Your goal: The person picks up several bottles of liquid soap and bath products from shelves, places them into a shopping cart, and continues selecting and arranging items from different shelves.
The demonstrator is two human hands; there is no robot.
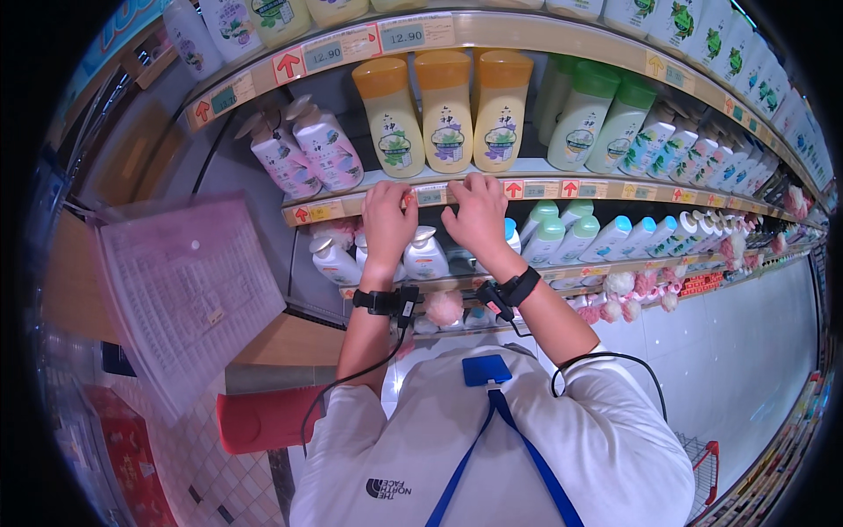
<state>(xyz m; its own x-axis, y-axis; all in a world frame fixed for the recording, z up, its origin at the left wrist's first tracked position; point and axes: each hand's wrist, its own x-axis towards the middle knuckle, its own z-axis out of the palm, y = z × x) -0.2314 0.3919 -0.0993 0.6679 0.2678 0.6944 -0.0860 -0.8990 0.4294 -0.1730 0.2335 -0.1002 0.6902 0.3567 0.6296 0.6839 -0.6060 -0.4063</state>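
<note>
Both my hands rest at the front edge of a store shelf (349,205), on either side of a price tag (431,197). My left hand (390,221) touches the edge with bent fingers and holds no product. My right hand (479,214) is a little to the right, its fingertips over the shelf lip, also with nothing in it. Just behind them stand yellow bottles with orange caps (448,118). White-and-pink pump bottles (329,148) are at the left, green-capped bottles (583,118) at the right. White pump bottles (425,253) sit on the shelf below, partly behind my wrists.
A pinkish plastic document folder (191,296) hangs at the left beside the shelves. Below it are a wooden surface (283,339) and a red object (263,418). Bath puffs (444,308) hang from lower shelves. A wire cart (701,464) is at the lower right.
</note>
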